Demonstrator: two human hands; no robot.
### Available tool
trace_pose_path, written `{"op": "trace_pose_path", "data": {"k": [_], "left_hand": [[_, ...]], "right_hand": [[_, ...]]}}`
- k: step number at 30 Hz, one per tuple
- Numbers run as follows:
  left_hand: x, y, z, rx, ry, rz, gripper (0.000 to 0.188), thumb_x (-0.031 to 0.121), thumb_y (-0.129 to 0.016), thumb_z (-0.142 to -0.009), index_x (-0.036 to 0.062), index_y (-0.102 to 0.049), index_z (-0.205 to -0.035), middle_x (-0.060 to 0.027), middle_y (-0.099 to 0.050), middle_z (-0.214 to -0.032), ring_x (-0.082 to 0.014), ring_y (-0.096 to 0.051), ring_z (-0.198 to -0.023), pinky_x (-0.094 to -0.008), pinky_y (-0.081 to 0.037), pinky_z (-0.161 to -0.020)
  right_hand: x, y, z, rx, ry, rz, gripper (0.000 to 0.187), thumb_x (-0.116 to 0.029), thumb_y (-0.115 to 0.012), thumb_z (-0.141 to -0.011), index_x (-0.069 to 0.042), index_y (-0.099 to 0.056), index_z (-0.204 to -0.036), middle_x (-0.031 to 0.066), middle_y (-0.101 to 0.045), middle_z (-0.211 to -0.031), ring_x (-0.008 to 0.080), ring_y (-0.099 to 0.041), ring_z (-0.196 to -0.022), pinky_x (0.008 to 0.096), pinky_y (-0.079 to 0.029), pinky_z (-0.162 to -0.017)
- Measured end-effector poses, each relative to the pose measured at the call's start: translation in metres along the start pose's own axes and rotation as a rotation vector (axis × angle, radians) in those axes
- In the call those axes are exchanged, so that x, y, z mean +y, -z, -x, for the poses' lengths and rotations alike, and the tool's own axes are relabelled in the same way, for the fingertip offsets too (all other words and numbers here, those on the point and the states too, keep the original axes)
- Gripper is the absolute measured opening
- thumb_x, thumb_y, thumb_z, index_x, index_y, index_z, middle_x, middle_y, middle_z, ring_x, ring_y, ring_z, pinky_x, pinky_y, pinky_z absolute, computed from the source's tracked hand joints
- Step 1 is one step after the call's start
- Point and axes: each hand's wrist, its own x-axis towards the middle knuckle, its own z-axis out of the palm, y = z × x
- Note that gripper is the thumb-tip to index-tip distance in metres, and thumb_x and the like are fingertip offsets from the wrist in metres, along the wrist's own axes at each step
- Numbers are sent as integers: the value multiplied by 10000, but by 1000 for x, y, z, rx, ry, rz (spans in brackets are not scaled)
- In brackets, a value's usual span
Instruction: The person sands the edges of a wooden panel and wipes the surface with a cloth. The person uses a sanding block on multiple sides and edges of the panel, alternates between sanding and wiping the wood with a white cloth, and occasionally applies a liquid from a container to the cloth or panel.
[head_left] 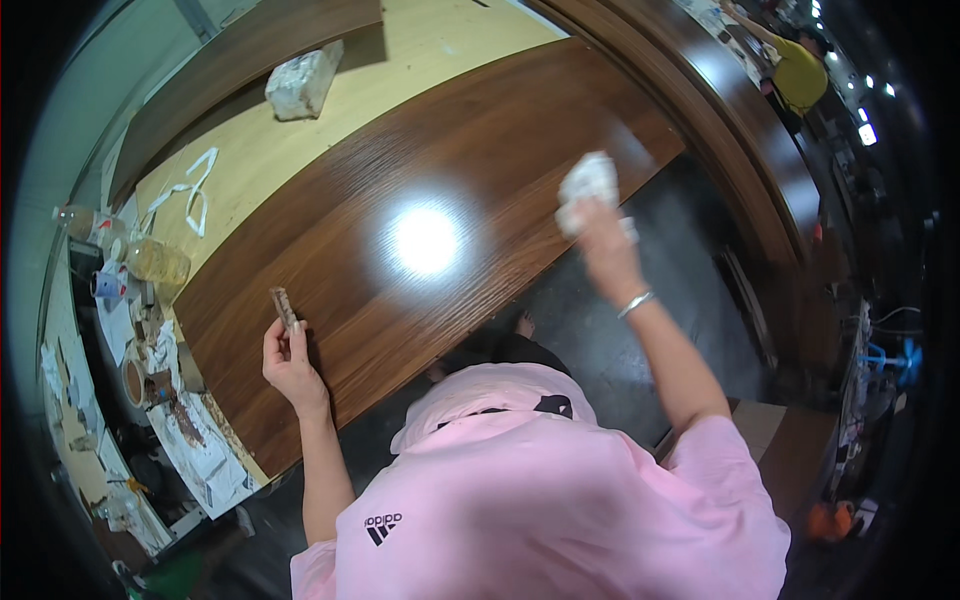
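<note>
Across the light-topped table (250,172) we have a long, dark wood-grain panel (455,175) lying flat, its near edge toward us. Our right hand (605,245) is at the right part of that edge, fingers gathered around a crumpled white cloth (590,180); blur hides how tightly. Our left hand (290,365), over the panel's left end, pinches a short brown piece (283,305) between thumb and fingers; we cannot tell whether it touches the surface. We judge the wiping to be under way: the panel looks glossy and mostly clean, but nothing shows which parts the cloth has covered or how much remains. A white block (303,82) sits beyond the panel's far edge.
</note>
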Motion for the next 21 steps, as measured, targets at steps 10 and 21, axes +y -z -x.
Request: {"op": "trace_pose_path", "data": {"k": [10, 21], "left_hand": [[27, -99, 8, -164, -2, -18, 237, 86, -655, -950, -34, -633, -1154, -45, -676, -969, -99, -633, -893, -239, -495, -839], [12, -193, -8, -53, 35, -165, 184, 78, -669, -930, -18, -669, -1087, -24, -686, -885, -61, -557, -748, -208, -445, -700]], "right_hand": [[-138, -12, -39, -134, 433, -482, 429, -212, -661, -828, -60, -622, -1228, 111, -581, -1341, 300, -505, -1297, 459, -362, -1109], [97, -58, -155, -81, 332, -151, 330, -138, -577, -851, -39, -627, -1162, 171, -605, -1170, 330, -566, -1122, 459, -450, -925]]}}
